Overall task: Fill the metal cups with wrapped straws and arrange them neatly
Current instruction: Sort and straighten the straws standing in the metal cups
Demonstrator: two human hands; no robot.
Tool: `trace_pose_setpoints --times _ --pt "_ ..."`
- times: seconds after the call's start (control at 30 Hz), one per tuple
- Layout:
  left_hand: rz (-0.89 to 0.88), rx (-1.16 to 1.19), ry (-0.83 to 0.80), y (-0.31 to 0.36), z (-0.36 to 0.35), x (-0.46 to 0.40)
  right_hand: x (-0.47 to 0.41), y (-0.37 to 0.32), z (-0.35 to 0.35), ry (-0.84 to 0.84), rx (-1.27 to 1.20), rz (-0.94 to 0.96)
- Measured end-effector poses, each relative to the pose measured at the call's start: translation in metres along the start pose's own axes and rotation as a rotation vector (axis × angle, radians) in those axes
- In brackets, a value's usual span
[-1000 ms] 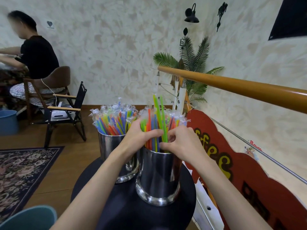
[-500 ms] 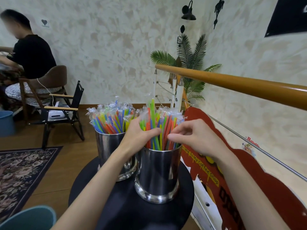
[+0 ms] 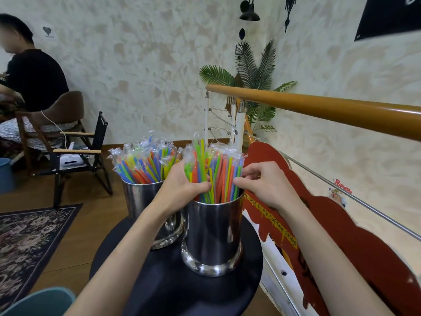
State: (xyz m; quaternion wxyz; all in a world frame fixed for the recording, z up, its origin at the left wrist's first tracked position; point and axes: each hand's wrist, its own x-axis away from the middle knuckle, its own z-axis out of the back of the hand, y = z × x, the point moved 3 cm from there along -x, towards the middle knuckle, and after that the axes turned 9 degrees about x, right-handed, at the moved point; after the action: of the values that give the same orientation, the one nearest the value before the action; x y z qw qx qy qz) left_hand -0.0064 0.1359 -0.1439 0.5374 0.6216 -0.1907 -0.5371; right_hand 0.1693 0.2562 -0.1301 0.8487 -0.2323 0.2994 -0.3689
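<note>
Right hand (image 3: 266, 188) moved in to pinch straws (image 3: 216, 176) w/ left hand (image 3: 182, 185) gripping bunch; press tips level, steady near cup (image 3: 211, 236).

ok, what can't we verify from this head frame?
Head view only:
- Far metal cup: right side and part of its base hidden by the left hand and forearm.
- Straw depth inside the near metal cup: hidden by its wall.
- Right hand fingertips: buried among the wrapped straws.

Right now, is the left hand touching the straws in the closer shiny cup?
Touching. The head view shows the left hand wrapped round the straws above the closer cup.
</note>
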Motion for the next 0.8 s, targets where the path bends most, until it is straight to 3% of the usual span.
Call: trace_pose_setpoints --times 0.5,0.8 --pt "0.037 0.083 -0.034 -0.002 -0.008 -0.008 0.005 -0.011 -0.010 0.022 -0.073 0.080" --pt "0.044 0.126 0.044 -0.004 -0.005 -0.006 0.007 -0.014 -0.014 0.035 -0.138 0.077"
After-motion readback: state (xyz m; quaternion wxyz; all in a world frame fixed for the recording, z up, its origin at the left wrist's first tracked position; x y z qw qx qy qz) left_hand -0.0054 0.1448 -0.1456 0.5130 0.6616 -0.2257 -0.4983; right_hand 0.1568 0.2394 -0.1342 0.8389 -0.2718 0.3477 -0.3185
